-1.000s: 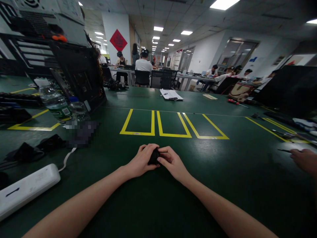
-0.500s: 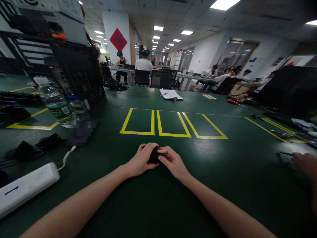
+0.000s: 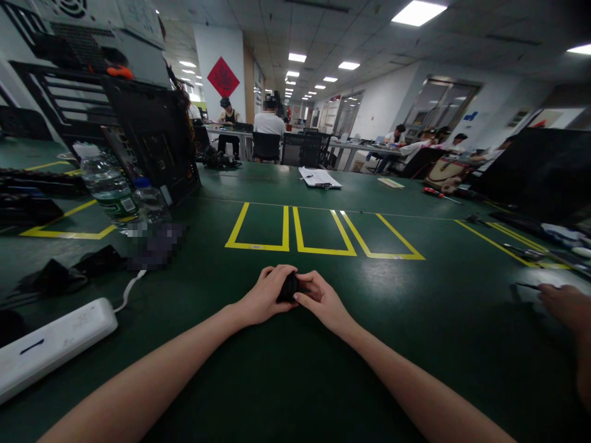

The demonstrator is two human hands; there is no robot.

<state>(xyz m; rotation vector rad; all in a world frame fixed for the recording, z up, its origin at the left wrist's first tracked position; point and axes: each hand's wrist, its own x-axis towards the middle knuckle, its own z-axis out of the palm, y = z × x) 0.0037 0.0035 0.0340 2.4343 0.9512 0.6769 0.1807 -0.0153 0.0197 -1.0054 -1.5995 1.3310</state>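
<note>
A small black rounded object is held low over the green table, mostly covered by fingers, so its kind does not show. My left hand wraps round its left side, thumb below and fingers over the top. From the other side, my right hand closes thumb and fingertips on its right edge. Just beyond my hands lie three frames of yellow tape stuck on the tabletop.
On the left are a white power strip, black cables, water bottles and an open computer case. A clipboard lies farther back. At right, another person's hand holds a thin dark tool near a screwdriver.
My hands stay on the black object, with only a slight shift of the right fingers. The view has tilted slightly. The other person's hand has moved a little left.
</note>
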